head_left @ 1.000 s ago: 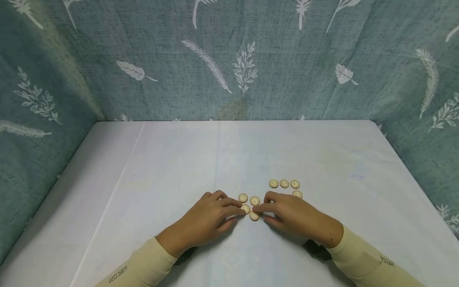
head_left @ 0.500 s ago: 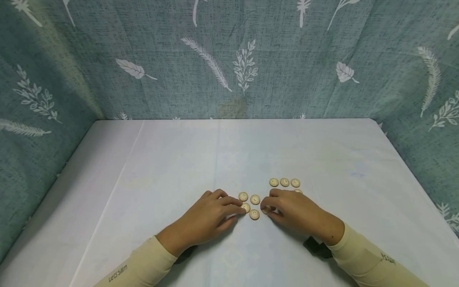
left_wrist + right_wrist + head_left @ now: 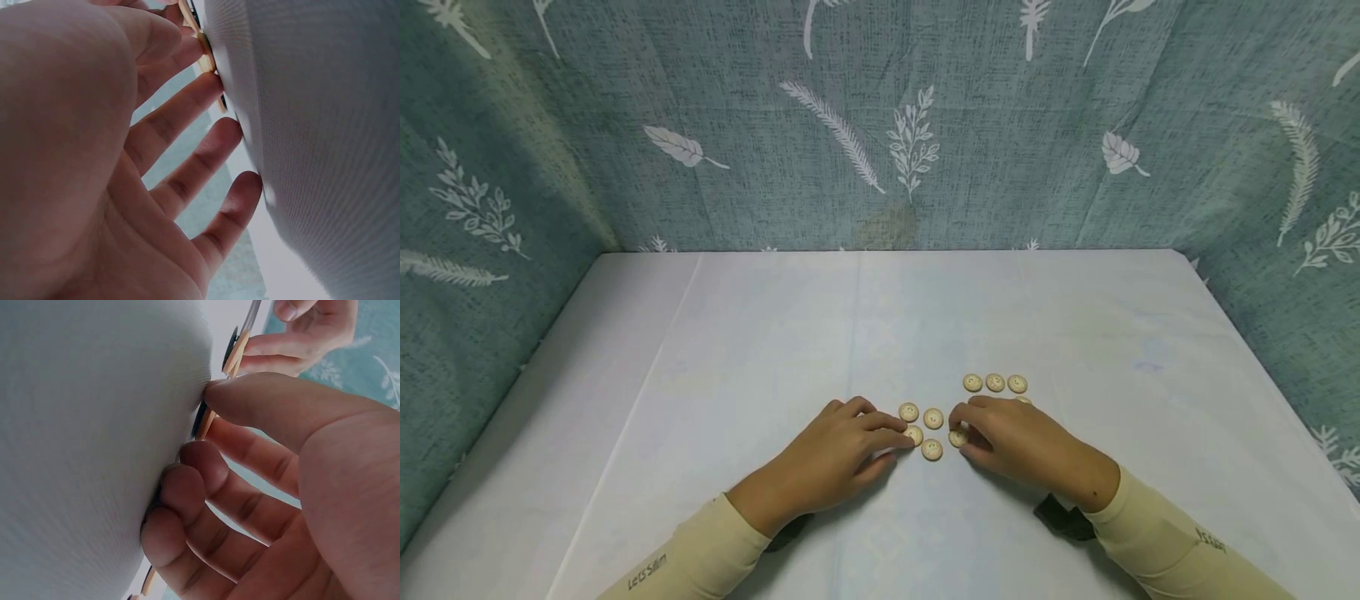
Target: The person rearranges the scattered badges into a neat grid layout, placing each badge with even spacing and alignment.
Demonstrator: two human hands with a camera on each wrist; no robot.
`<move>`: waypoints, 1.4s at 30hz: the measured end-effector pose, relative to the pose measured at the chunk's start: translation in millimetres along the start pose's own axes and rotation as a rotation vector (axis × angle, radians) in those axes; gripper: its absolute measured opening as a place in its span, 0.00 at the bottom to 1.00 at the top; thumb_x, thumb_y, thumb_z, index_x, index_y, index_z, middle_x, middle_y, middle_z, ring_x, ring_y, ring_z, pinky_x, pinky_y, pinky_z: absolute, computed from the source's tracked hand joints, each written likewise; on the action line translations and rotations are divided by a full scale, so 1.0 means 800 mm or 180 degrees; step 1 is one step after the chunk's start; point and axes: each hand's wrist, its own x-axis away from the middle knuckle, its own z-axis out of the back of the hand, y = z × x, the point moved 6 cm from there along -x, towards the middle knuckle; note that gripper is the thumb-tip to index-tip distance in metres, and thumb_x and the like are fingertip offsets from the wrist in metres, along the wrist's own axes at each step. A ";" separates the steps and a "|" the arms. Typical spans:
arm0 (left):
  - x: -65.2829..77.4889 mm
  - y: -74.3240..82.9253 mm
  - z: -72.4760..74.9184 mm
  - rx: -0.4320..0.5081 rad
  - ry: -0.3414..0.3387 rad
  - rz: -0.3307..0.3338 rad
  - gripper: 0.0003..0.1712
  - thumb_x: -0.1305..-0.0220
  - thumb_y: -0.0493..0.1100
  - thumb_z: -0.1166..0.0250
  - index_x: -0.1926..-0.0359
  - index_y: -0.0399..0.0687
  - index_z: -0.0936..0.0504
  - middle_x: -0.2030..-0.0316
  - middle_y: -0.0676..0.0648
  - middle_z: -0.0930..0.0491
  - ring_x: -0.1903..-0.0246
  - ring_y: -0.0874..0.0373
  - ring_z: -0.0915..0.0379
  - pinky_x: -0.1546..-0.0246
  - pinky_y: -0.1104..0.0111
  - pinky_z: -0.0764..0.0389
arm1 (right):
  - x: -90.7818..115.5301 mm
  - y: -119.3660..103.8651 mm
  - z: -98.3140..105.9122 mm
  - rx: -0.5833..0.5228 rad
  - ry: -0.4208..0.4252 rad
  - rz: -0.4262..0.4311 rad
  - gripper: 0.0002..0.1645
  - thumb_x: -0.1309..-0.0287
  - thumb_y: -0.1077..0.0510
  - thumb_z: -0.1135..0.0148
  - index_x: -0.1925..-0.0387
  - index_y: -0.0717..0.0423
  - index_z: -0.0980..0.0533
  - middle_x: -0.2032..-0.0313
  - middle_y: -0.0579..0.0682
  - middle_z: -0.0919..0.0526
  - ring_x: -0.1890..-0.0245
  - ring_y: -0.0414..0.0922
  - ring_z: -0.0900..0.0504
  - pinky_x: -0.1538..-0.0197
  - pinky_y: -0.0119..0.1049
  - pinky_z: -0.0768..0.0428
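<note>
Pale cream round button [image 3: 957, 437], one: near half of the white cloth-covered desk [image 3: 737, 350], right of centre, pinched in the grip of the right hand [image 3: 1022, 440], thumb and fingers curled close. Matching button [image 3: 916, 432]: further left, touched by fingertips of the left hand [image 3: 842, 454], its grip relaxed, fingers extended. Loose buttons [image 3: 933, 418], three: just right of and beyond the left fingertips. Button row [image 3: 995, 382], three: far side of the right hand. Partly hidden button [image 3: 1025, 400]: behind that hand. Green leaf-printed cloth [image 3: 737, 200]: beyond the desk.
</note>
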 end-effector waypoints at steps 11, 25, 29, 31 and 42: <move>0.001 -0.002 -0.003 0.0031 -0.0034 0.0036 0.14 0.31 0.49 0.36 0.47 0.65 0.14 0.46 0.62 0.17 0.48 0.61 0.26 0.53 0.61 0.28 | -0.001 0.009 -0.003 -0.0237 -0.0144 -0.0119 0.10 0.44 0.60 0.30 0.61 0.50 0.22 0.81 0.35 0.30 0.79 0.28 0.35 0.73 0.25 0.32; 0.000 -0.003 -0.002 0.0010 -0.0015 0.0005 0.13 0.31 0.50 0.36 0.47 0.65 0.14 0.46 0.62 0.17 0.48 0.61 0.26 0.53 0.60 0.27 | 0.000 0.010 -0.002 -0.0162 -0.0201 -0.0150 0.12 0.47 0.57 0.29 0.65 0.48 0.25 0.83 0.33 0.31 0.81 0.28 0.36 0.73 0.26 0.34; 0.000 -0.003 -0.001 0.0026 -0.0019 0.0020 0.13 0.31 0.50 0.36 0.47 0.65 0.14 0.46 0.62 0.17 0.48 0.61 0.26 0.53 0.60 0.27 | 0.000 0.009 -0.002 -0.0095 -0.0205 -0.0074 0.12 0.49 0.57 0.29 0.67 0.47 0.26 0.83 0.32 0.31 0.81 0.27 0.36 0.72 0.26 0.35; 0.000 -0.003 -0.001 0.0026 -0.0028 0.0027 0.13 0.31 0.50 0.36 0.47 0.65 0.14 0.46 0.62 0.17 0.48 0.61 0.26 0.53 0.60 0.27 | 0.001 0.009 -0.002 -0.0097 -0.0236 -0.0057 0.12 0.50 0.57 0.30 0.67 0.47 0.26 0.83 0.32 0.32 0.82 0.26 0.36 0.72 0.26 0.35; 0.000 -0.001 0.000 0.0005 -0.0011 0.0002 0.14 0.31 0.50 0.36 0.47 0.65 0.14 0.46 0.62 0.17 0.48 0.61 0.26 0.54 0.61 0.27 | 0.005 0.013 0.001 -0.0194 -0.0479 -0.0041 0.12 0.50 0.58 0.30 0.66 0.46 0.26 0.84 0.31 0.31 0.82 0.27 0.35 0.74 0.26 0.34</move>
